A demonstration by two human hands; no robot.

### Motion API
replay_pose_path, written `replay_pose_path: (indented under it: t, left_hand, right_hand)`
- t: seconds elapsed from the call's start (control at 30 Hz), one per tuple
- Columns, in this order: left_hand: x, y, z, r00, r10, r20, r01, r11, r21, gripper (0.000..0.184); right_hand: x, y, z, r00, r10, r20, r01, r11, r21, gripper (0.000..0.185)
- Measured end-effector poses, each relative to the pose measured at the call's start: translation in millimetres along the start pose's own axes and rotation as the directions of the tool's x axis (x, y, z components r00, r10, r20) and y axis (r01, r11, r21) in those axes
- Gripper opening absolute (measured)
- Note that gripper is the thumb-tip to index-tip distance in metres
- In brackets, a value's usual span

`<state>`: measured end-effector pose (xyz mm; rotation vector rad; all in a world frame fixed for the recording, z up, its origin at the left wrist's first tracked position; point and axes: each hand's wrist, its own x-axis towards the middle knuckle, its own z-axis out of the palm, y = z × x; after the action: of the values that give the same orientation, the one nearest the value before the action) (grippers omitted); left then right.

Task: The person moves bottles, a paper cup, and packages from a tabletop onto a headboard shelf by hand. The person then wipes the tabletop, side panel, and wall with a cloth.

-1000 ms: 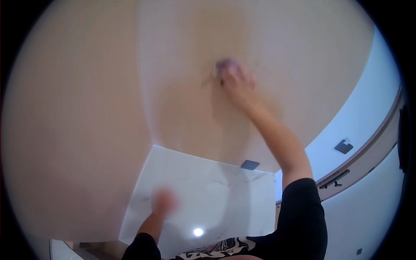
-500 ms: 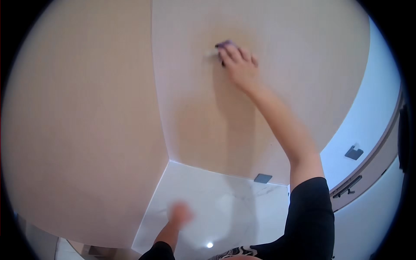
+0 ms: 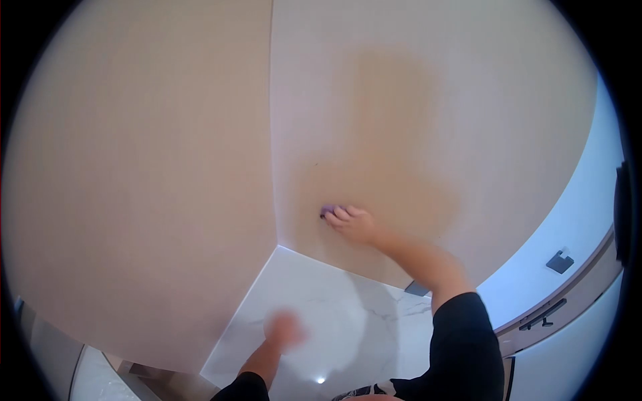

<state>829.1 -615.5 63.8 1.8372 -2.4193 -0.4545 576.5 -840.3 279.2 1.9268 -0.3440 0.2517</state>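
Note:
My right hand (image 3: 351, 224) is closed around a small purple cloth or pad (image 3: 328, 210) with a dark bit at its edge. Its exact kind is too small to make out. The fingers press it against the beige wall panel (image 3: 394, 134), low down and close to the corner seam. My left hand (image 3: 286, 329) hangs in front of the white marble-patterned floor (image 3: 334, 287), touching nothing that I can see. Motion smears its fingers.
A second beige panel (image 3: 147, 187) meets the first at a corner on the left. A dark square plate (image 3: 416, 289) sits low behind my right arm. At the right are a dark bracket (image 3: 560, 262) and a black door handle (image 3: 543, 314).
My right hand has come down the panel with the purple piece, from high up to near its bottom edge. The view has shifted slightly. My left hand stays low and blurred.

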Motion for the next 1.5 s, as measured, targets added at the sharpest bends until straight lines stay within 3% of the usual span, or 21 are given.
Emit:
replay_pose_path:
  t: [0.03,0.07,0.1,0.13,0.17,0.23,0.3,0.33,0.4,0.53,0.63,0.7,0.8,0.93,1.03,1.1,1.17,1.27,1.37,1.43,1.5]
  left_hand:
    - [2.4,1.0,1.5,1.0,0.006,0.015,-0.006,1.0,0.003,0.046]
    - [4.0,-1.2,2.9,0.999,0.009,0.033,-0.009,1.0,0.005,0.045]
    - [4.5,0.0,3.5,0.999,0.008,0.052,-0.009,1.0,0.007,0.044]
    - [3.1,3.7,-1.1,0.996,-0.019,0.087,0.019,1.0,-0.001,0.044]
    - [1.4,8.0,-10.7,0.992,-0.045,0.122,0.047,0.999,-0.009,0.044]
    - [-2.1,6.1,-12.0,0.999,0.012,0.034,-0.012,1.0,-0.009,0.044]
    - [-9.5,-2.1,-4.0,0.966,0.167,-0.196,-0.164,0.986,0.035,0.044]
    - [-10.4,-1.0,-2.2,0.966,0.168,-0.196,-0.165,0.986,0.033,0.045]
    - [-9.3,-4.2,-0.9,0.967,0.17,-0.19,-0.167,0.985,0.028,0.047]
    - [-13.6,-0.9,-6.2,0.977,0.164,-0.14,-0.159,0.986,0.046,0.048]
    - [-11.0,-7.0,-9.9,0.978,0.159,-0.136,-0.155,0.987,0.033,0.049]
    - [-9.8,-8.4,-2.8,0.97,0.181,-0.162,-0.178,0.984,0.031,0.05]
    - [-9.1,-3.0,-11.3,0.986,0.149,-0.077,-0.145,0.988,0.048,0.052]
    - [-9.7,-6.4,-7.8,0.983,0.149,-0.112,-0.148,0.989,0.016,0.052]
    - [-6.9,-5.8,-9.8,0.982,0.151,-0.11,-0.15,0.989,0.02,0.052]
    - [-9.9,-7.1,-9.1,0.977,0.168,-0.128,-0.169,0.986,0.007,0.051]
    - [-10.0,-8.0,-8.4,0.978,0.164,-0.131,-0.165,0.986,0.006,0.05]
    - [-9.9,-7.5,-9.7,0.984,0.153,-0.095,-0.154,0.988,0.0,0.05]
    - [-7.6,-6.5,-13.0,0.986,0.15,-0.069,-0.15,0.989,0.012,0.05]
    - [-10.5,-5.1,-11.2,0.986,0.149,-0.073,-0.149,0.989,0.014,0.05]
    - [-9.7,-3.3,-12.3,0.984,0.149,-0.097,-0.148,0.989,0.018,0.049]
  right_hand:
    - [16.5,23.9,0.5,0.999,-0.05,0.011,0.051,0.997,-0.065,0.029]
    - [34.3,49.6,16.0,0.963,0.251,-0.096,-0.24,0.964,0.114,0.033]
    - [68.3,102.6,-16.1,0.941,0.339,0.007,-0.331,0.914,0.234,0.034]
    - [96.0,140.5,-25.1,0.902,0.417,-0.115,-0.407,0.908,0.1,0.035]
    - [122.4,179.5,-46.3,0.828,0.56,0.019,-0.547,0.8,0.246,0.035]
    - [154.1,220.5,-75.7,0.815,0.531,-0.234,-0.54,0.841,0.026,0.039]
    - [163.0,213.8,-64.5,0.8,0.534,-0.274,-0.561,0.827,-0.029,0.037]
    - [165.9,207.3,-57.8,0.791,0.538,-0.292,-0.575,0.817,-0.051,0.036]
    - [159.9,154.3,-19.0,0.787,0.602,-0.135,-0.596,0.798,0.091,0.034]
    - [132.1,24.1,22.7,0.947,0.311,-0.086,-0.298,0.945,0.132,0.025]
    - [132.6,14.4,49.0,0.978,0.192,-0.081,-0.173,0.964,0.201,0.024]
    - [164.5,71.1,49.9,0.85,0.458,-0.26,-0.423,0.888,0.181,0.028]
    - [216.4,173.0,-16.9,0.844,0.425,-0.327,-0.44,0.897,0.032,0.028]
    - [231.8,184.4,-20.5,0.783,0.394,-0.481,-0.484,0.872,-0.074,0.029]
    - [225.5,130.1,1.3,0.812,0.576,0.088,-0.56,0.73,0.393,0.039]
    - [205.0,79.9,27.4,0.883,0.396,-0.252,-0.368,0.917,0.152,0.037]
    - [191.5,54.5,32.4,0.885,0.379,-0.27,-0.323,0.918,0.232,0.036]
    - [167.6,43.5,62.0,0.968,0.205,-0.145,-0.164,0.954,0.25,0.033]
    - [194.5,115.2,0.0,0.884,0.39,0.257,-0.466,0.77,0.436,0.031]
    - [193.7,163.4,-6.9,0.865,0.463,-0.196,-0.414,0.876,0.247,0.031]
    - [186.6,182.3,-29.0,0.853,0.405,-0.33,-0.404,0.912,0.074,0.033]
